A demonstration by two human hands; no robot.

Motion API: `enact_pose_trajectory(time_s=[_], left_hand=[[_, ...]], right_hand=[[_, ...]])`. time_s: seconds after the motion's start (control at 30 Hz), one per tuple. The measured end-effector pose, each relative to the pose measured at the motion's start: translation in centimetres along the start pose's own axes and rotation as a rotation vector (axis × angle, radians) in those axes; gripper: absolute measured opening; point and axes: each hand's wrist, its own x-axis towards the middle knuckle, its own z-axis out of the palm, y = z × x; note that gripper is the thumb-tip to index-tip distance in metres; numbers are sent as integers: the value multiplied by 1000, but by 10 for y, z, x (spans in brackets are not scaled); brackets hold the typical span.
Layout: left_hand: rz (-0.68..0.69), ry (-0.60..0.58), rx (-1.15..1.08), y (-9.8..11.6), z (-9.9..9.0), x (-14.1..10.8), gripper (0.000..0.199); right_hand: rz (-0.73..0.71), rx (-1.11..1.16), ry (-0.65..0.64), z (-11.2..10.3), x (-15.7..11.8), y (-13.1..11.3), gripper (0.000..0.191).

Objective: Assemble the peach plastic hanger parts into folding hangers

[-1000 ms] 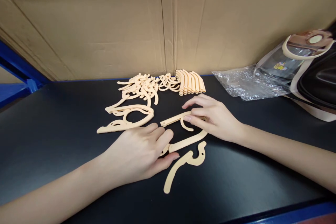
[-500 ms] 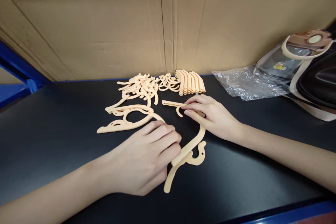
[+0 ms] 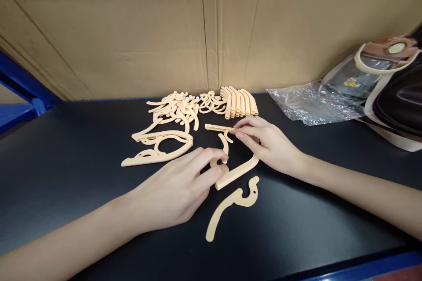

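Note:
Between the thumb and fingers of my left hand (image 3: 180,186) is a small curved hanger piece (image 3: 224,144), partly hidden by the fingers. My right hand (image 3: 268,140) grips a cream plastic folding hanger (image 3: 238,172) at its middle. One hanger arm points left past the fingertips, while the other slopes down toward my left fingertips. A small hook shows under the upper arm. Nearer to me, a loose curved piece with a notched, hooked end (image 3: 224,214) lies on the black table (image 3: 296,228). Left of the hands lie hanger parts in a looped shape (image 3: 158,156).
Farther back are a heap of curved pieces (image 3: 180,107), some small hooks (image 3: 211,103) and a row of hanger arms (image 3: 239,102). At right lie a clear plastic bag (image 3: 303,103), a bottle (image 3: 352,77) and a dark bag (image 3: 400,101). Cardboard (image 3: 132,30) stands behind.
My left hand has turned its curved piece, which now points up beside the hanger. The hanger's lower arm has moved up, away from the loose notched piece on the table.

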Motion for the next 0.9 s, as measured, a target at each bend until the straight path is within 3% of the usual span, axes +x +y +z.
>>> enact_pose_trajectory(time_s=[0.13,0.47,0.73,0.9], left_hand=[[31,58,-155,2,-3,1,19],[47,-20,-218,1,0,3,23],[-74,-34,-335,0,2,2,26],[-156,44,-271,-4,6,2,33]], right_hand=[[-15,-38,-20,1,0,1,33],[-61,-129,-44,2,0,1,35],[-81,-157,-60,2,0,1,36],[-134,-150,-81,2,0,1,34]])
